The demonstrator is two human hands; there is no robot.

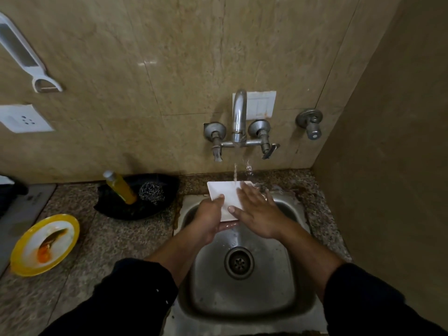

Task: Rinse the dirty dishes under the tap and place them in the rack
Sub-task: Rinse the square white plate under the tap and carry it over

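Beyond the left hand (208,218), which grasps its near edge, the plate (221,190) extends under the tap (239,112); right hand (257,214) rests flat, unclenched.

Square plate (224,194) showing plain white; round plate (31,270) at 9 o'clock showing yellow rim, orange smears; counter (116,238) showing brown speckling.
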